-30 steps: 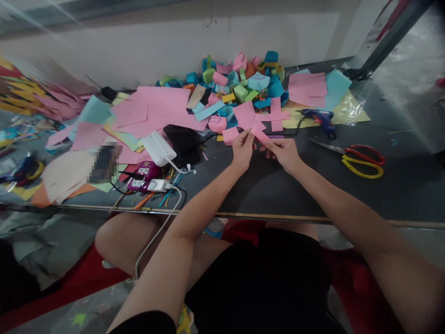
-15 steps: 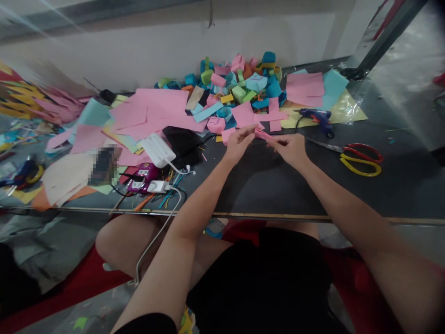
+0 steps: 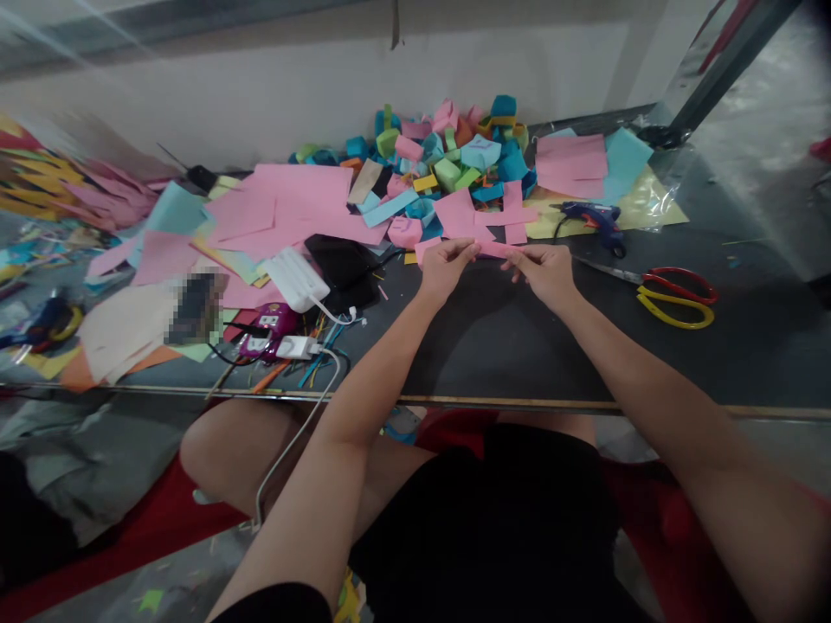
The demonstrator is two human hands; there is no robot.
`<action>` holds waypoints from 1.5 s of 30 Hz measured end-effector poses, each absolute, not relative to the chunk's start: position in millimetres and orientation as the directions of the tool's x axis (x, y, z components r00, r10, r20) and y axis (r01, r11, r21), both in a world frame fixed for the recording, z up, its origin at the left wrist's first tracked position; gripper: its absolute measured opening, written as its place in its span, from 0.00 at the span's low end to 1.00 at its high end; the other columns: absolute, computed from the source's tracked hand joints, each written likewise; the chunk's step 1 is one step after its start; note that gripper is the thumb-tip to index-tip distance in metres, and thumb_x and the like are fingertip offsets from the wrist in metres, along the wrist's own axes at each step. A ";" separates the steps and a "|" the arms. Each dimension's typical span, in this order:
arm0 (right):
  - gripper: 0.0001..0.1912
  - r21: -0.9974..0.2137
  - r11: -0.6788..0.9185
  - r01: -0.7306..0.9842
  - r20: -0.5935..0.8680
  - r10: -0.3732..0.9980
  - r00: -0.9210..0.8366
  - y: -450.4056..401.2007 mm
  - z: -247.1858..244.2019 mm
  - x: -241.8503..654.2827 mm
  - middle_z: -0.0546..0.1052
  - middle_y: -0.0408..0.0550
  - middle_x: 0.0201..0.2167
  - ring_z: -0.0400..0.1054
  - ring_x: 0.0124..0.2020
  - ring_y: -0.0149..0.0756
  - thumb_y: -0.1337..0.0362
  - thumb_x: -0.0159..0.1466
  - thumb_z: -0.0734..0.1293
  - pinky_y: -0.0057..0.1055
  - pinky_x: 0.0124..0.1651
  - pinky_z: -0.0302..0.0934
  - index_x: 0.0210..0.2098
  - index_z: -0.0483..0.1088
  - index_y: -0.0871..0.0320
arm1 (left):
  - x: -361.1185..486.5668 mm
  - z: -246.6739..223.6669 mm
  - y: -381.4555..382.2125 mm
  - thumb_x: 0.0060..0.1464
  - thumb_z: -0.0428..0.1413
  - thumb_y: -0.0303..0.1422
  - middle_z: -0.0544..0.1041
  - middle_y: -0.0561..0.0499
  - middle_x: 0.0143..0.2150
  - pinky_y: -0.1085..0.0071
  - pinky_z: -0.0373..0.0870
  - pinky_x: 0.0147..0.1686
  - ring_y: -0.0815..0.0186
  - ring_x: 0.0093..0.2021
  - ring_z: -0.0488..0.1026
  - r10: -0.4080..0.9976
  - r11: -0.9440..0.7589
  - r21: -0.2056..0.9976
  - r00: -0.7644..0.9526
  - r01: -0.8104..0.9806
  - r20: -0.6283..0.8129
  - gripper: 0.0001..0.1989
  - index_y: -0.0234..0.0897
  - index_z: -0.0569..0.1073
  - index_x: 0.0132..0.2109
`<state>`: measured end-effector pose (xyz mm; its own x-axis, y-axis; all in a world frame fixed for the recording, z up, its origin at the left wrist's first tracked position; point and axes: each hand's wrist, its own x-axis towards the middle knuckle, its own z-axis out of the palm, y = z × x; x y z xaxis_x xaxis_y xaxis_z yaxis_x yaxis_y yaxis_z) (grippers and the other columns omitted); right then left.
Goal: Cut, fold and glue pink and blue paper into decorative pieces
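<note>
A narrow pink paper piece (image 3: 493,249) is stretched level between my two hands, above the dark table (image 3: 506,346). My left hand (image 3: 449,266) pinches its left end, and my right hand (image 3: 543,270) pinches the right end between thumb and fingers. Just behind the hands lie a pink sheet (image 3: 455,214) and a pink cross-shaped cutout (image 3: 512,208). Farther back is a heap of small folded paper shapes (image 3: 447,173) in blue, green, pink and yellow.
Scissors (image 3: 679,297) with red and yellow handles and a blue glue gun (image 3: 597,221) lie to the right. At left are pink sheets (image 3: 299,195), a white power bank (image 3: 297,279), a purple power strip (image 3: 269,331) and a white cable (image 3: 305,420).
The pink piece, tilted down to the right before, is now held straight and level. My left hand's fingers have closed on its left end, and my right hand has turned slightly.
</note>
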<state>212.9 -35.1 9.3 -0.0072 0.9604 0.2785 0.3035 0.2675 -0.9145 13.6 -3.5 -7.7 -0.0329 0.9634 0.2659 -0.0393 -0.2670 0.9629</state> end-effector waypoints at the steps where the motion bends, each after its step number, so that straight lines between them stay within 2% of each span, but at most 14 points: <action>1: 0.30 -0.916 0.270 0.298 0.279 0.960 -0.010 -35.0 9.2 212.6 0.83 0.51 0.25 0.69 0.19 0.29 0.35 0.60 0.71 0.30 0.23 0.64 0.28 0.83 0.57 | 13.8 -8.4 -3.2 0.52 0.68 0.31 0.79 0.53 0.26 0.72 0.73 0.36 0.72 0.29 0.74 0.964 -0.265 0.963 -0.037 -0.055 0.264 0.03 0.37 0.84 0.34; 9: 0.31 -0.930 0.277 0.240 0.277 0.960 -0.036 -36.5 10.7 210.4 0.83 0.51 0.27 0.67 0.18 0.28 0.32 0.58 0.71 0.30 0.23 0.63 0.30 0.84 0.56 | 11.6 -0.7 -6.0 0.49 0.70 0.28 0.80 0.53 0.27 0.70 0.74 0.34 0.73 0.26 0.72 0.980 -0.197 0.977 -0.037 -0.075 0.195 0.04 0.37 0.83 0.30; 12: 0.32 -0.935 0.275 0.225 0.273 0.961 -0.039 -37.2 11.4 210.6 0.83 0.51 0.26 0.66 0.18 0.28 0.31 0.56 0.72 0.30 0.22 0.62 0.28 0.83 0.56 | 10.9 1.3 -7.2 0.49 0.70 0.28 0.80 0.53 0.27 0.70 0.74 0.34 0.74 0.26 0.71 0.979 -0.203 0.976 -0.038 -0.075 0.200 0.04 0.37 0.83 0.29; 19: 0.31 -0.937 0.258 0.234 0.254 0.966 -0.048 -38.4 14.3 212.0 0.83 0.51 0.26 0.66 0.19 0.29 0.31 0.56 0.72 0.31 0.22 0.61 0.27 0.83 0.54 | 12.2 -1.7 -6.5 0.47 0.72 0.39 0.80 0.53 0.27 0.73 0.73 0.32 0.73 0.27 0.72 0.971 -0.238 0.968 -0.006 -0.080 0.238 0.11 0.39 0.82 0.30; 22: 0.30 -0.935 0.261 0.240 0.255 0.965 -0.057 -39.0 15.5 212.3 0.83 0.50 0.26 0.66 0.19 0.28 0.32 0.56 0.72 0.31 0.23 0.62 0.26 0.83 0.54 | 11.8 -1.6 -6.6 0.48 0.71 0.41 0.80 0.52 0.26 0.74 0.71 0.31 0.73 0.26 0.71 0.970 -0.236 0.970 0.046 -0.057 0.239 0.11 0.39 0.84 0.32; 26: 0.31 -0.933 0.259 0.249 0.249 0.966 -0.072 -37.9 13.5 212.3 0.82 0.50 0.24 0.68 0.21 0.30 0.32 0.55 0.73 0.30 0.23 0.61 0.26 0.83 0.55 | 10.4 -1.4 -6.7 0.52 0.69 0.38 0.78 0.54 0.23 0.74 0.68 0.29 0.74 0.24 0.68 0.970 -0.232 0.973 0.075 0.009 0.231 0.07 0.40 0.85 0.31; 32: 0.30 -0.947 0.232 0.221 0.224 0.973 -0.060 -34.9 8.7 211.9 0.83 0.49 0.28 0.70 0.23 0.31 0.33 0.54 0.74 0.29 0.22 0.59 0.31 0.84 0.54 | 9.6 -1.3 -7.3 0.51 0.71 0.33 0.78 0.54 0.22 0.72 0.71 0.32 0.72 0.26 0.72 0.975 -0.224 0.974 0.025 0.040 0.223 0.04 0.40 0.85 0.30; 41: 0.28 -0.940 0.228 0.255 0.226 0.973 -0.037 -32.9 5.6 213.3 0.81 0.50 0.24 0.68 0.19 0.29 0.36 0.58 0.73 0.30 0.23 0.61 0.28 0.84 0.56 | 11.8 -2.8 -7.6 0.55 0.69 0.31 0.75 0.56 0.20 0.74 0.67 0.30 0.75 0.23 0.68 0.978 -0.202 0.979 0.044 -0.009 0.202 0.08 0.40 0.83 0.27; 45: 0.26 -0.949 0.204 0.241 0.204 0.979 -0.026 -31.7 3.5 212.2 0.83 0.51 0.26 0.69 0.20 0.30 0.37 0.57 0.74 0.31 0.23 0.63 0.30 0.84 0.55 | 13.4 -3.5 -7.6 0.54 0.69 0.29 0.77 0.56 0.21 0.74 0.69 0.31 0.74 0.24 0.70 0.980 -0.199 0.980 0.013 -0.026 0.200 0.05 0.40 0.85 0.30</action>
<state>212.2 -31.7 3.5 -0.0261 0.9787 0.2038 0.2412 0.2040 -0.9488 13.4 -7.6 -3.5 0.0133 0.9798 0.1995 -0.0262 -0.1991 0.9796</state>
